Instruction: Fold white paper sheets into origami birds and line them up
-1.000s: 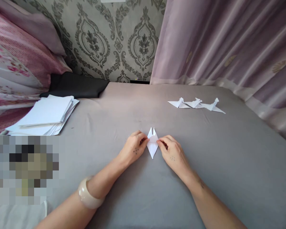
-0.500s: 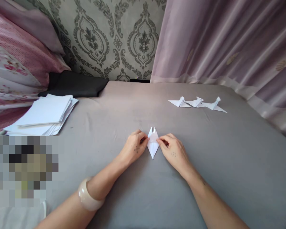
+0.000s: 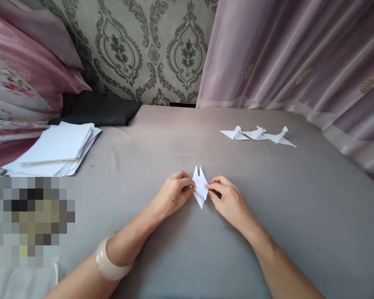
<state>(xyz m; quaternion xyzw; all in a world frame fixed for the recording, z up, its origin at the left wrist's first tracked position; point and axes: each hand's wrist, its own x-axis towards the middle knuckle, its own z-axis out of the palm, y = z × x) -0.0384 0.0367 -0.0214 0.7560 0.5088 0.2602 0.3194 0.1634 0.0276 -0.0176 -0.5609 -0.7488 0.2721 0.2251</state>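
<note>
A small white folded paper (image 3: 200, 186) lies between my hands at the middle of the grey cloth-covered surface. It has two narrow points at its far end and one point toward me, with a slanted flap across its lower part. My left hand (image 3: 175, 193) pinches its left edge between thumb and fingers. On the opposite side, my right hand (image 3: 229, 195) grips the right edge with thumb and fingertips. Three white folded paper birds (image 3: 257, 133) rest in a row at the back right.
A stack of white paper sheets (image 3: 54, 145) lies at the left, in front of a black folded item (image 3: 99, 110). Pink curtains (image 3: 268, 54) hang at the right, and floral fabric (image 3: 15, 91) at the left. A patterned wall (image 3: 152, 50) stands behind. One area at lower left is pixelated.
The near flap of the folded paper has shifted and now lies slanted across the lower part. Its two far points look straighter. Both hands stay at its edges.
</note>
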